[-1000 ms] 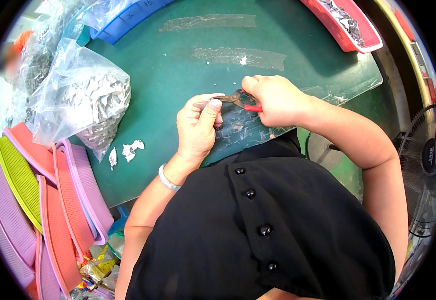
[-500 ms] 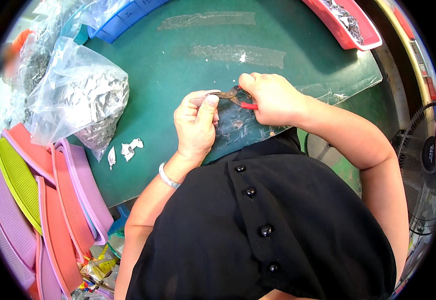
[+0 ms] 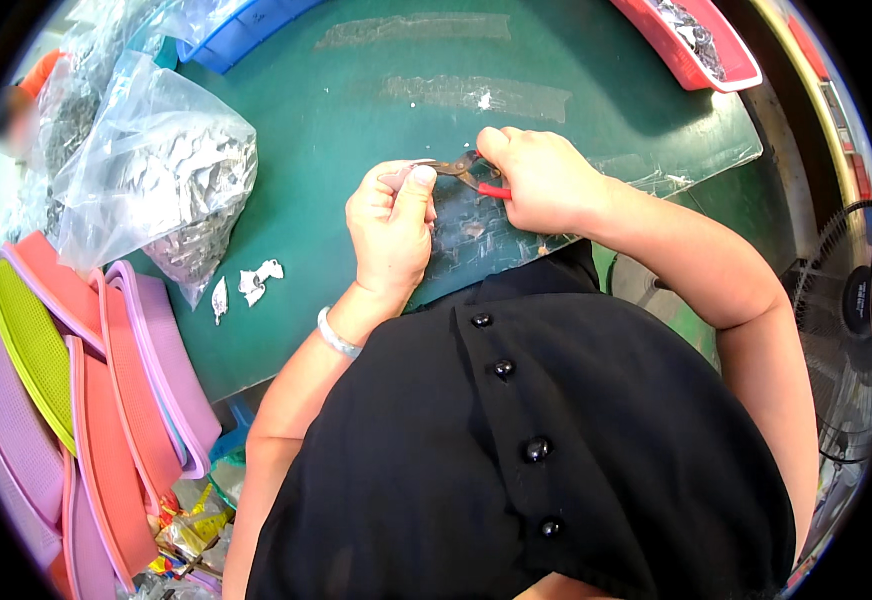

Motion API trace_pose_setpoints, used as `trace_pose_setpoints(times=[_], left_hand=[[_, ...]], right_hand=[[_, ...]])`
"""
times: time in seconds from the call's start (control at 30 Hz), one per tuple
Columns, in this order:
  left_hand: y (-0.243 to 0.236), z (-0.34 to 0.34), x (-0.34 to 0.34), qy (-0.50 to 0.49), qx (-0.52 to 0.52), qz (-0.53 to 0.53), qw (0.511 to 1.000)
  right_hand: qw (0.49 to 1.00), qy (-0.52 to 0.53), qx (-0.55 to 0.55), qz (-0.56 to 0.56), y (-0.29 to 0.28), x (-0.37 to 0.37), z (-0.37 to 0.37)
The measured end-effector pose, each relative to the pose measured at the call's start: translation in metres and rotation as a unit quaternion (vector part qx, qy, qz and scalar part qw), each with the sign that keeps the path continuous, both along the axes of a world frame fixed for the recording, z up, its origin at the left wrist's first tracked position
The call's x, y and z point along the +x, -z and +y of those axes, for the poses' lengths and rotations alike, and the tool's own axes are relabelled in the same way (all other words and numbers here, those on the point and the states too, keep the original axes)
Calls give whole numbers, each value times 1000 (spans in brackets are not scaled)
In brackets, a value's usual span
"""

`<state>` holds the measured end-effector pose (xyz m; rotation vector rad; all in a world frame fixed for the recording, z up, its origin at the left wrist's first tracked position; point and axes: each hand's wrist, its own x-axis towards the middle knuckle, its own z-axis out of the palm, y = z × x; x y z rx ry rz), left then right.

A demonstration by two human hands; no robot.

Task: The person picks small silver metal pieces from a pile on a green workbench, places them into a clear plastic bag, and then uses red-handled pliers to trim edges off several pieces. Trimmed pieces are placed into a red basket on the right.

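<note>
My right hand (image 3: pixel 546 182) is wrapped round the red handles of a pair of cutting pliers (image 3: pixel 494 190), whose metal jaws point left. The jaws reach to a small flat pale piece (image 3: pixel 396 178) pinched between the thumb and fingers of my left hand (image 3: pixel 392 222). Most of that piece is hidden by the fingers, so its exact kind does not show. Both hands are above the near part of the green table (image 3: pixel 306 140). Left of my left hand lie a few small white and grey pieces (image 3: pixel 256 282).
A clear plastic bag (image 3: pixel 181 190) full of grey-white pieces stands at left. Beside it are stacked purple, green and coral baskets (image 3: pixel 121 410). A blue bin (image 3: pixel 246 35) and a red basket (image 3: pixel 701 50) sit at the far side. A black fan (image 3: pixel 841 310) stands at right.
The whole view has shifted slightly, so the table's contents appear a little higher. My hands keep their hold on the pliers and the flat piece; the red handles look slightly closer together.
</note>
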<state>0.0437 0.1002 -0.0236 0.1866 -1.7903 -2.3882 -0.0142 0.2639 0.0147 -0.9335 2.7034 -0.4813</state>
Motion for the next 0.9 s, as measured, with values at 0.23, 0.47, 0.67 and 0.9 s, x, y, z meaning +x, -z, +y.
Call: trace_pose_setpoints(times=[0.23,0.47,0.67,0.9], left_hand=[[-19,-9,-10,45,59,-38,997],[-38,-39,-9,158,317,-41,934],[-37,-46,-6,118,291,-3,950],[-53,-33,1,-17,77,41,996]], right_hand=[[993,-14,-119,-4,7,-13,5],[984,89,-155,-7,-1,-20,22],[981,107,-125,99,11,-19,28],[956,148,-121,223,30,-18,30]])
